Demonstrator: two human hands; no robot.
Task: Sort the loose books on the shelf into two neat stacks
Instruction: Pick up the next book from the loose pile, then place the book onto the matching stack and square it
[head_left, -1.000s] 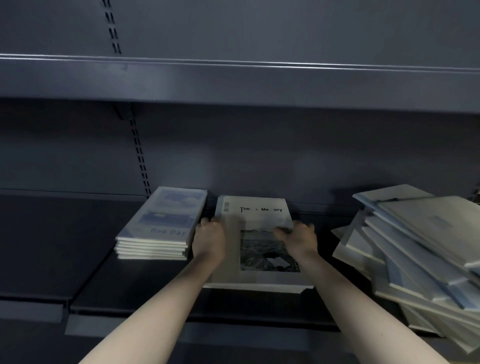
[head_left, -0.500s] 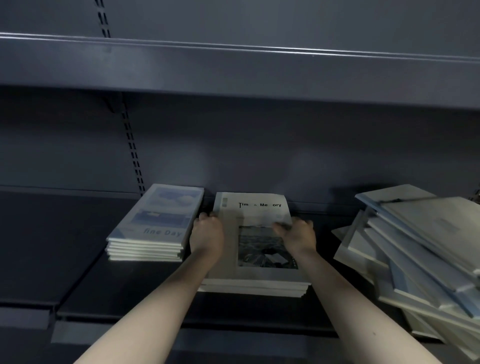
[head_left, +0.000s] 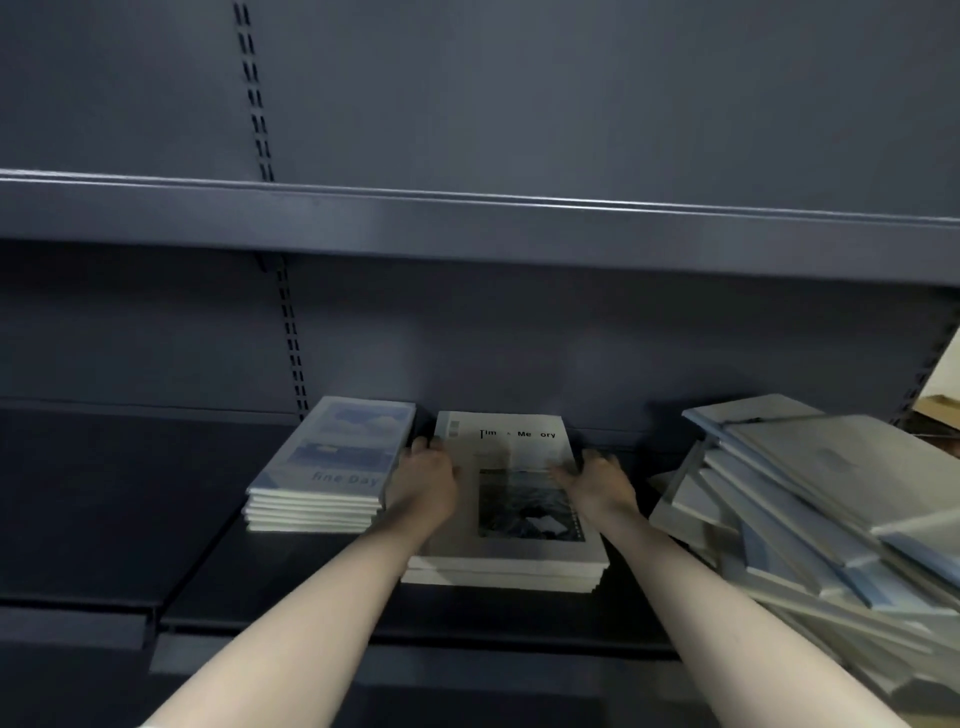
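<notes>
Left hand and right hand grip the centre stack's sides; loose books at 3 o'clock.

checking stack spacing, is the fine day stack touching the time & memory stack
Apart. The head view shows a dark strip of shelf between the fine day stack and the time & memory stack, with the left hand in that gap.

A dark grey upper shelf spans the view above. Behind it stands a grey back panel with a slotted upright left of centre. At the far right edge, something pale and tan shows, too cropped to identify
</notes>
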